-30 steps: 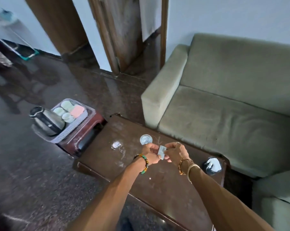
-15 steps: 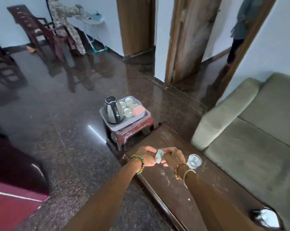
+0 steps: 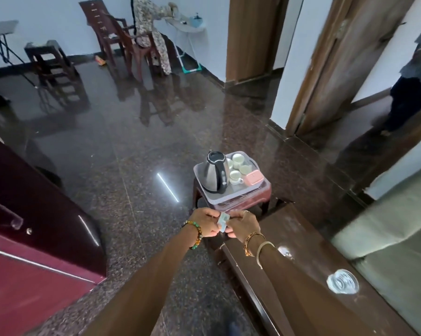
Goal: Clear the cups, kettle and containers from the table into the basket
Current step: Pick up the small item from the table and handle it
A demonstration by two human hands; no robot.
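I saw my left hand [image 3: 206, 226] curled, pinching a small pale packet [image 3: 222, 220] that my right hand [image 3: 244, 225] also pinched, at the table's [image 3: 291, 229] end. Beyond them the basket [image 3: 229, 199] held the kettle [image 3: 214, 177], cups [image 3: 236, 176] and pink container [image 3: 253, 178]. A glass [image 3: 342, 284] stood on the table, far right.

Both forearms bare, extended forward. Left forearm enters at 6 o'clock and runs toward 1 o'clock; right forearm enters at 5 o'clock and runs toward 11 o'clock. Left hand [image 3: 204, 225] and right hand [image 3: 244, 225] meet just below centre, fingers curled, both pinching a small pale packet [image 3: 222, 220] between them.
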